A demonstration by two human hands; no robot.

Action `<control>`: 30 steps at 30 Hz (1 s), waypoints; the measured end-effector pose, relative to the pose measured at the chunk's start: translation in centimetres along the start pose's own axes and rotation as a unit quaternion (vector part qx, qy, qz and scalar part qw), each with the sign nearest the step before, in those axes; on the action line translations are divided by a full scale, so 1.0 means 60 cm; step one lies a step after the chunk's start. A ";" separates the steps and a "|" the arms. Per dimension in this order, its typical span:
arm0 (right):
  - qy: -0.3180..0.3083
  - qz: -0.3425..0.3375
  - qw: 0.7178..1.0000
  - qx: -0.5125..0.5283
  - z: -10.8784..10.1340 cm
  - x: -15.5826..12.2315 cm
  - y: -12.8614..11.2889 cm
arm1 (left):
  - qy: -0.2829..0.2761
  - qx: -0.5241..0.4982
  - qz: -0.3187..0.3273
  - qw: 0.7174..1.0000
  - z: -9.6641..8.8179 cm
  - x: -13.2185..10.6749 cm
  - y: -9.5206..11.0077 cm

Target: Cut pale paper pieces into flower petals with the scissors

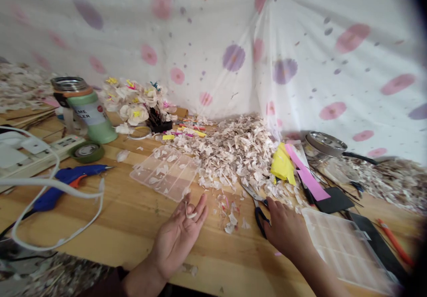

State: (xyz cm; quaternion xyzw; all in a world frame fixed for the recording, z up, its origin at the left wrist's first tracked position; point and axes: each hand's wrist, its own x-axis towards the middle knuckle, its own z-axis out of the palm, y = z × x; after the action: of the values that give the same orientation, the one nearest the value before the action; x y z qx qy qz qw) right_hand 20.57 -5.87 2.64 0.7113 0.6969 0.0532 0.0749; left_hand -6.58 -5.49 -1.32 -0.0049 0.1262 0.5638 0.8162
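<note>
My left hand [178, 239] is turned palm up above the table, with a small pale petal-like scrap [191, 215] held at the curled thumb and fingers; the other fingers stretch out. My right hand [288, 228] is at the dark handles of the scissors [258, 203], fingers curled down by the loops. The scissors' blades point away, into the edge of a heap of pale dried petals [240, 143]. Between my hands lie a few loose scraps [231, 222]. Where the right fingertips meet the handle is partly hidden.
A clear divided tray [180, 176] with scraps lies ahead, another divided box [347, 248] at right. Left are a blue glue gun [73, 176], white cable [50, 183], green tape [87, 151], a green bottle [102, 119] and paper-like flowers [135, 114]. Yellow material [283, 165] lies right.
</note>
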 end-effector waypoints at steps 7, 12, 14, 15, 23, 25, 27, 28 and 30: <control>-0.013 0.044 0.998 0.035 0.003 0.005 0.015 | -0.036 -0.055 -0.025 0.998 -0.010 0.003 0.009; 0.075 0.065 0.987 0.130 0.013 -0.017 0.043 | 0.007 0.011 0.007 1.000 -0.004 0.003 0.003; 0.090 0.080 0.973 0.196 0.021 -0.035 0.044 | 0.025 0.044 0.024 0.998 0.000 0.001 -0.001; 0.088 0.093 0.965 0.230 0.025 -0.045 0.042 | 0.033 0.061 0.030 0.997 0.003 0.001 -0.003; 0.068 0.178 0.837 0.513 0.026 -0.093 -0.030 | 0.102 0.169 0.061 0.978 0.022 -0.001 -0.009; 0.047 0.142 0.790 0.594 0.027 -0.104 -0.058 | 0.141 0.195 0.061 0.969 0.028 -0.002 -0.012; 0.059 0.117 0.753 0.645 0.035 -0.118 -0.092 | 0.163 0.222 0.053 0.960 0.034 -0.004 -0.017; 0.080 0.108 0.751 0.646 0.040 -0.124 -0.109 | 0.167 0.236 0.051 0.956 0.036 -0.005 -0.020; 0.096 0.066 0.782 0.612 0.050 -0.133 -0.142 | 0.163 0.258 0.055 0.951 0.040 -0.006 -0.027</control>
State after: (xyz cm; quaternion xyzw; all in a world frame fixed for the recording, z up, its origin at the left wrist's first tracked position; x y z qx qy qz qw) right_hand 12.54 -13.80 -1.65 0.6429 0.5376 -0.3116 -0.4478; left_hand -4.72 -6.09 0.85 0.1209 0.3992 0.5471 0.7257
